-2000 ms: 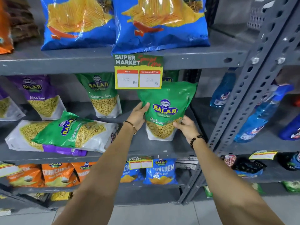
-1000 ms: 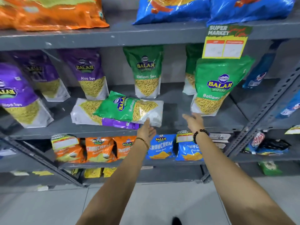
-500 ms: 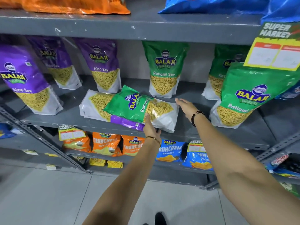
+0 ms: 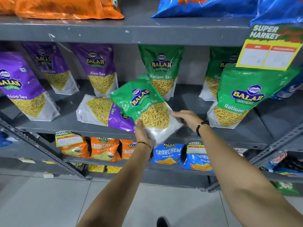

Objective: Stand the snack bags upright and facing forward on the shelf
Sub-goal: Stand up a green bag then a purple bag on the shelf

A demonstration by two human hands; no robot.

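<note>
A green Ratlami Sev bag [image 4: 144,105] is lifted off the grey middle shelf [image 4: 68,126], tilted with its top to the upper left. My left hand [image 4: 141,132] grips its lower left edge and my right hand [image 4: 188,118] holds its lower right corner. Under it a purple Aloo Sev bag [image 4: 98,110] lies flat on its side. Upright green bags stand behind [image 4: 161,69] and at the right [image 4: 246,95]. Upright purple bags [image 4: 98,68] line the left.
A yellow price tag [image 4: 268,51] hangs from the upper shelf at the right. Orange and blue Crunchem bags [image 4: 167,153] fill the lower shelf. Slanted grey shelf braces [image 4: 45,149] cross the lower left and lower right. Large orange and blue bags lie on the top shelf.
Both hands left the upright green bag at the right, moved left and took hold of the green bag lying on the purple one. That bag is now raised and tilted.
</note>
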